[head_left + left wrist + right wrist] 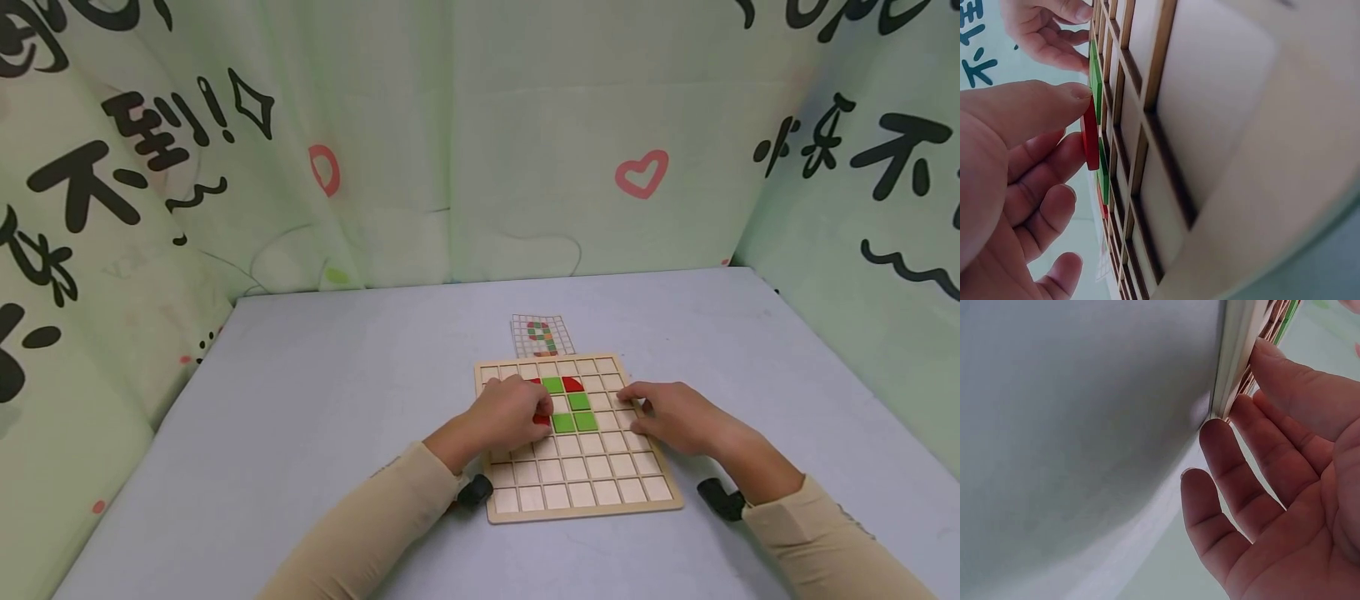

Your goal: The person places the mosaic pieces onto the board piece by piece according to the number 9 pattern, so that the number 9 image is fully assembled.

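A wooden grid board (pixel 585 511) lies on the table between both hands. My left hand (pixel 510 414) reaches over its left part and pinches a red tile (pixel 1090 140) between thumb and fingers, tilted over the grid. Several green tiles (pixel 579 402) and a red tile with a rounded corner (pixel 573 384) sit in cells right of this hand, which partly covers another red one. At the board's right edge, my right hand (pixel 682 417) touches the frame with its thumb (pixel 1310 394) and fingertips, the fingers loosely extended.
Just beyond the board lies a gridded card (pixel 566 342) printed with a red, green and orange pattern. The white table (pixel 337 375) extends on both sides. Pale green curtains (pixel 525 167) with black writing and hearts enclose it.
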Demonstrator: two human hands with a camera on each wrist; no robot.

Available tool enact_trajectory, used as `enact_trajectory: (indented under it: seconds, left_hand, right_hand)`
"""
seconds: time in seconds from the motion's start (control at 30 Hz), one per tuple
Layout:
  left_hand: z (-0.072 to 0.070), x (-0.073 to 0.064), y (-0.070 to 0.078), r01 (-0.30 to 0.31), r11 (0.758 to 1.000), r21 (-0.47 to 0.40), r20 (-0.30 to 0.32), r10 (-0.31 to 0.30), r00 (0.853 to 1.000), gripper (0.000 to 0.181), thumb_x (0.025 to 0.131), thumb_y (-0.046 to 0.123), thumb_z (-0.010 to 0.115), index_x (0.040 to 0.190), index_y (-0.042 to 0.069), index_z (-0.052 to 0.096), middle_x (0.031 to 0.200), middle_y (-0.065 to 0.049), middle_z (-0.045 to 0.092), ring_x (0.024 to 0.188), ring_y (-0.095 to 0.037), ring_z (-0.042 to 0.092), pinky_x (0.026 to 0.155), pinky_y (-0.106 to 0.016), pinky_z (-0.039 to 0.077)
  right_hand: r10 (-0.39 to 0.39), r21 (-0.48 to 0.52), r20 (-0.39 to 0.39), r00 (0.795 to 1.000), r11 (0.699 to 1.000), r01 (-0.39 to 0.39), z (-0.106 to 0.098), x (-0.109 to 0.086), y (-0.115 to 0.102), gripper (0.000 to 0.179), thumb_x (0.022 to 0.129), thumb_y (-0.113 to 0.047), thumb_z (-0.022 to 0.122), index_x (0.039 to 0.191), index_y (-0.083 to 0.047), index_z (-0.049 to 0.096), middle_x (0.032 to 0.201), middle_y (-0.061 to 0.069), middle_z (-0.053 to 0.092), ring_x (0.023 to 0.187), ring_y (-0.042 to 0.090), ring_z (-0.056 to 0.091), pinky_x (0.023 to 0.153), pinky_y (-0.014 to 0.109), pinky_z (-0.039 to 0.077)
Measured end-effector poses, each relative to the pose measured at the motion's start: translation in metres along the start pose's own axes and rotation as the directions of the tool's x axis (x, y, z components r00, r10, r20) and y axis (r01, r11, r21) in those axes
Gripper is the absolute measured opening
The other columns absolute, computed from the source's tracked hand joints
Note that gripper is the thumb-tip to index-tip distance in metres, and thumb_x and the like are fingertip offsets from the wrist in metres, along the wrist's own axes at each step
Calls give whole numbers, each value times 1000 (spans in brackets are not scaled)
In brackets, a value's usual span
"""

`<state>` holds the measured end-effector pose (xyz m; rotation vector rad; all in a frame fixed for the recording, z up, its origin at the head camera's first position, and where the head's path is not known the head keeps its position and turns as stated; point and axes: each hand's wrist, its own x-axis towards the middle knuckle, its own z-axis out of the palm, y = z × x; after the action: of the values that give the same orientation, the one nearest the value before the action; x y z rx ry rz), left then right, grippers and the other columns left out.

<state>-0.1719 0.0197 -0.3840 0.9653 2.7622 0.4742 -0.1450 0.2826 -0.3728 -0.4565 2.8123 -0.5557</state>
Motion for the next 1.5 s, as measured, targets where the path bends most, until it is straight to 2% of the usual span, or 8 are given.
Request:
enact_trajectory:
  seconds: [0.4, 0.67, 1.1, 1.5]
  left_hand:
    - [1, 1, 2, 23, 1000, 13, -1, -23, 1000, 14, 91, 29, 76, 99, 20, 72, 82, 14, 60, 84, -8, 50, 76, -31, 38]
    - [1, 3, 2, 39, 999, 7, 3, -39, 999, 10, 92, 25, 74, 100, 19, 72, 86, 12, 63, 86, -9, 52, 78, -32, 39]
    - [1, 2, 2, 23, 999, 25, -4, -23, 1000, 7, 93, 19, 72, 99, 19, 73, 86, 11, 64, 88, -10, 53, 77, -31, 40]
    - [2, 3, 4, 35, 999, 19, -1, -35, 999, 9, 92, 18, 72, 102, 18, 73, 88, 11, 65, 88, -11, 53, 77, -32, 40]
  right_hand:
    - [3, -4, 0, 1000, 1000, -3, 0, 0, 0, 43, 90, -11, 71, 129, 2, 60, 109, 16, 65, 96, 31, 59, 82, 49, 48]
    - [3, -7, -1, 1000, 1000, -3, 0, 0, 1, 42, 90, -11, 71, 129, 1, 60, 109, 16, 65, 97, 31, 59, 82, 48, 48]
    - [14, 4, -5, 1000, 1000, -14, 1, 0, 1, 44, 89, -12, 73, 129, 2, 60, 107, 14, 65, 95, 30, 58, 80, 46, 47]
    - [21, 4, 2, 1000, 1000, -21, 1, 0, -1, 42, 89, -11, 73, 128, 2, 61, 108, 16, 65, 96, 32, 58, 82, 48, 48]
